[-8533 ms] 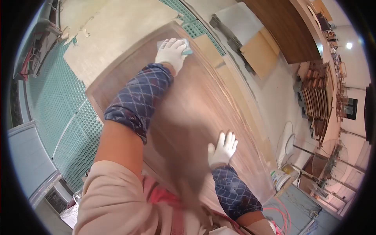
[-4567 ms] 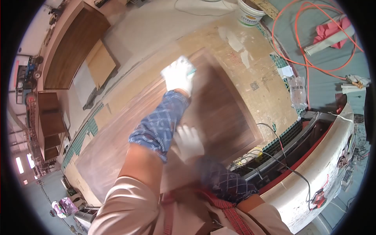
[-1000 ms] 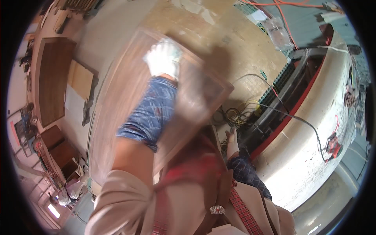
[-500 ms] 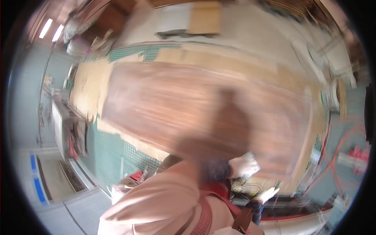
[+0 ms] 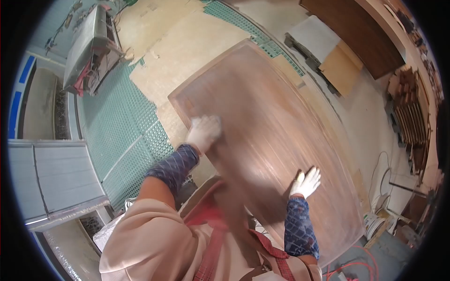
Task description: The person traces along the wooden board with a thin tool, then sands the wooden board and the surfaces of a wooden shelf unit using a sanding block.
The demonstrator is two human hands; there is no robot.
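A long brown wooden panel lies flat before me, with pale, dusty streaks along its grain. My left hand, in a white glove and somewhat blurred, is closed and rests on the panel near its left edge. Whatever may be under its curled fingers is hidden. Farther right, my right hand, gloved too, lies on the panel with its fingers stretched out and nothing in them. Blue patterned sleeves cover both forearms.
Beige sheets lie under and beyond the panel, over a green grid surface. At the right are stacked brown wooden pieces and an orange hose. A large dark board is at the far right.
The view has swung round, so the panel now runs diagonally. My left hand has moved to the panel's left edge, and my right hand has come from beside the panel onto it.
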